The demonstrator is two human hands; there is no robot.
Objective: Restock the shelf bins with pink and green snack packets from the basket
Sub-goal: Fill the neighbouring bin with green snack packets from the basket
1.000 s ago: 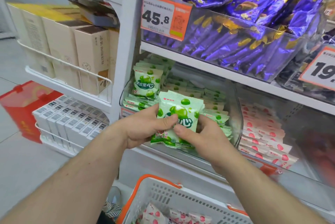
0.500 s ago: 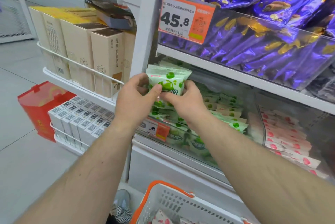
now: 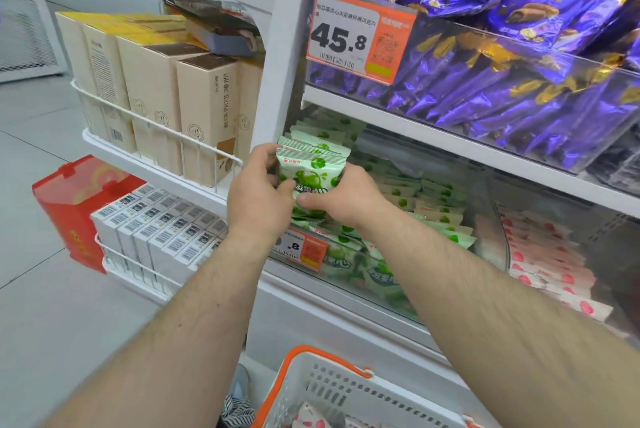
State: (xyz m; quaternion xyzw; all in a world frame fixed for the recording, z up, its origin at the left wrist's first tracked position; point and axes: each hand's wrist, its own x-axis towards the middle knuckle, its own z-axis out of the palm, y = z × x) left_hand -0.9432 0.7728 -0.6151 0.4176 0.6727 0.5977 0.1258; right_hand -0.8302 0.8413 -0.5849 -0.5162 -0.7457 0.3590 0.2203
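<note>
At white shop shelving above grey tiled floor, left hand and right hand both grasped stack of green packets, held upright, long axis vertical, printed faces toward camera, over left clear bin. Price tag above read "45.8". Basket stood below.

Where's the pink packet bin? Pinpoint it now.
In the head view the pink packet bin sits low on the right, under the purple snack bags, immediately right of the green packet bin.
</note>
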